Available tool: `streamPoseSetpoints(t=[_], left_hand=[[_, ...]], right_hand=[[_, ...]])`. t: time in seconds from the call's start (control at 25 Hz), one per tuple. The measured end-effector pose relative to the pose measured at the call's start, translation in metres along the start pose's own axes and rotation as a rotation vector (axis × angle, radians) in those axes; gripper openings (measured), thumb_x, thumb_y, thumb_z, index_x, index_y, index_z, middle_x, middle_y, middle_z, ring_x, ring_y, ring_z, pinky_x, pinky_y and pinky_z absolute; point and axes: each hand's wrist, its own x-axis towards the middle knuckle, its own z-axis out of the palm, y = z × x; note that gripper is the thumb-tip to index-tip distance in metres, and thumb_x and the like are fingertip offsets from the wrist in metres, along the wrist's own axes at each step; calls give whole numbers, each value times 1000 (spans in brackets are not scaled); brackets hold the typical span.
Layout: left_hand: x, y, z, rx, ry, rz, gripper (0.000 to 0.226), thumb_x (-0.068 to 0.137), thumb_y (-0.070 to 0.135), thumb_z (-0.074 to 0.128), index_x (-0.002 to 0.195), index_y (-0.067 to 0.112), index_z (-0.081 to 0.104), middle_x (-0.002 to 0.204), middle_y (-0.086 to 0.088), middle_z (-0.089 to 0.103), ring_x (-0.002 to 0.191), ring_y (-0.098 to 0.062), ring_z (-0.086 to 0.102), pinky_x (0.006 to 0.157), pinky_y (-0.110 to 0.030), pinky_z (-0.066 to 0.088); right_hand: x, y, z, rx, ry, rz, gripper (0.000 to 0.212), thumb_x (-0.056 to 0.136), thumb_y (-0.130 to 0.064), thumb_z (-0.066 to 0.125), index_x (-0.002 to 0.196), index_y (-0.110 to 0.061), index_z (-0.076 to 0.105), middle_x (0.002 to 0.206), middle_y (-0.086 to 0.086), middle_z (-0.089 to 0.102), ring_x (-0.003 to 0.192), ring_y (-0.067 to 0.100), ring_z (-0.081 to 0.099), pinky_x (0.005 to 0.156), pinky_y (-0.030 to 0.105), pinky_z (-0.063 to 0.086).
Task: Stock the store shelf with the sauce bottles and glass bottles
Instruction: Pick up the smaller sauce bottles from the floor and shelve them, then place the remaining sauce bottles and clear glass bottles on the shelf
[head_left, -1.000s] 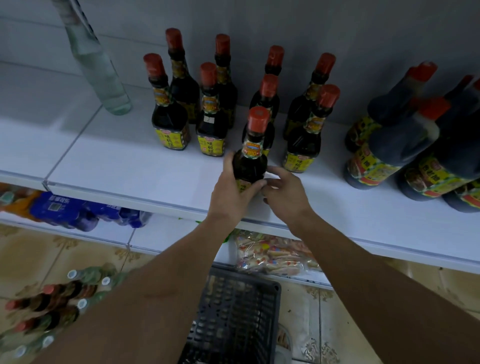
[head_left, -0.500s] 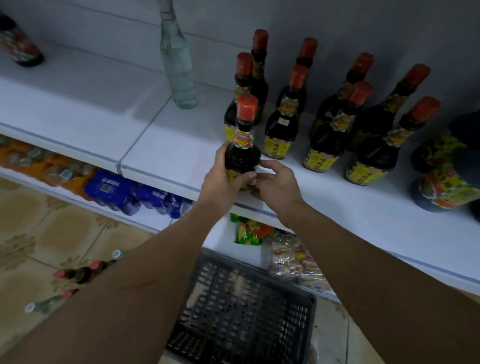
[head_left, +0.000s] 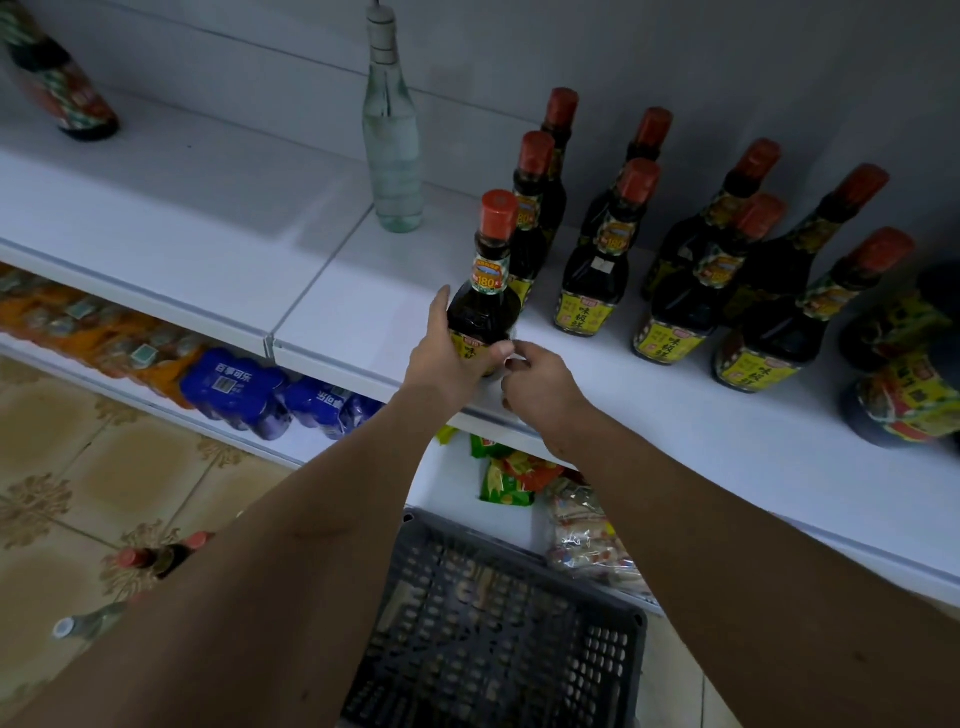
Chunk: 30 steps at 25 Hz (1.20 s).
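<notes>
The head view looks down on a white shelf. The left hand grips a dark sauce bottle by its lower body, thumb across the yellow label and fingers curled round the far side. The bottle stands upright near the shelf's front edge, red cap on top; whether its base touches the shelf is hidden by the hand. The right hand is just right of the bottle's base, fingers curled in, fingertips meeting the left thumb at the label; whether it actually pinches the bottle cannot be told.

Behind and to the right of the held bottle stand more sauce bottles of the same kind, in loose rows running to the back wall. Further right of them, at the frame edge, are larger dark bottles with bright labels. Behind and left of the held bottle stands a clear glass bottle, upright and apart from the rest. Far left of it, at the back, is one more dark bottle.

Below the held bottle, a lower shelf carries blue packs, orange packs and snack bags. A dark plastic crate sits under the forearms. Left of the crate, several bottles lie on the tiled floor.
</notes>
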Motion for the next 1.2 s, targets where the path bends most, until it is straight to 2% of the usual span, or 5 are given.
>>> streamPoseSetpoints(t=[0.12, 0.24, 0.36, 0.6, 1.2], left_hand=[[-24, 3, -12, 120, -47, -121, 108, 81, 51, 71, 156, 26, -2, 159, -8, 26, 144, -30, 28, 114, -46, 31], [-76, 23, -34, 485, -97, -218, 87, 87, 73, 38, 155, 25, 12, 158, -11, 28, 145, -34, 23, 113, -53, 28], [-136, 65, -46, 678, -216, -225, 78, 89, 75, 17, 152, 29, 25, 157, -7, 31, 144, -33, 22, 114, -58, 22], [-246, 109, -79, 914, -231, -96, 67, 96, 64, 14, 142, 23, 42, 149, -13, 43, 141, -30, 29, 114, -57, 19], [-475, 128, -133, 931, -139, -139, 69, 96, 64, 17, 149, 24, 36, 154, -11, 37, 143, -29, 27, 114, -51, 21]], right_hand=[[-28, 1, -9, -96, -5, 85, 62, 91, -13, 53, 150, -12, 34, 145, 9, 47, 122, 28, 54, 103, 43, 45], [-91, -12, -26, -324, -46, 118, 58, 100, -22, 49, 153, -11, 28, 157, 8, 33, 141, 24, 37, 114, 33, 31], [-161, -46, -35, -480, -22, 71, 58, 101, -33, 46, 152, -11, 31, 157, 9, 33, 142, 26, 35, 112, 34, 30], [-298, -76, -33, -489, -28, 25, 52, 95, -54, 38, 134, -24, 53, 138, 6, 56, 121, 27, 53, 101, 38, 43], [-503, -56, -14, -751, -70, -111, 74, 89, -66, 27, 150, -26, 36, 159, 1, 31, 143, 28, 31, 115, 49, 29]])
